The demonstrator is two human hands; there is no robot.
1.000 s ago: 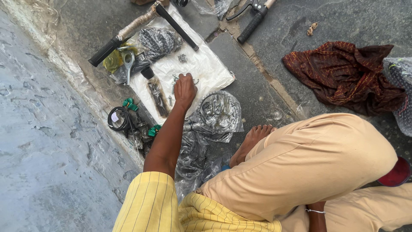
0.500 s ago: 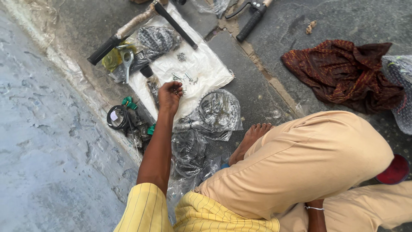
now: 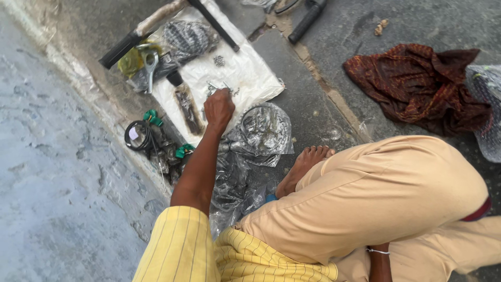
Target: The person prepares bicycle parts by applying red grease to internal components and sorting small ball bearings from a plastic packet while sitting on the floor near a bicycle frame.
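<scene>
Ground: grey stone floor [image 3: 323,99], the person squatting on it.
White sheet [image 3: 245,73]: spread flat, tools alongside.
Left hand [image 3: 218,108]: fingers bunched, pinching among small screws [image 3: 215,87]; whether one is held cannot be told.
Right hand: out of view.
Risk: loose screws could roll off the sheet if nudged.

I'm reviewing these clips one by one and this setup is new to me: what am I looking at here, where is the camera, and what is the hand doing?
There is no machine: a person crouches on the ground, filmed by a camera worn on their own head, looking down. Their left hand reaches onto a white plastic sheet, fingers closed over small metal screws; whether it grips any is unclear. Nearby lie a long dark-handled tool, clear bags of metal parts, a black wire coil and a reddish cloth. The right hand is not visible.
</scene>
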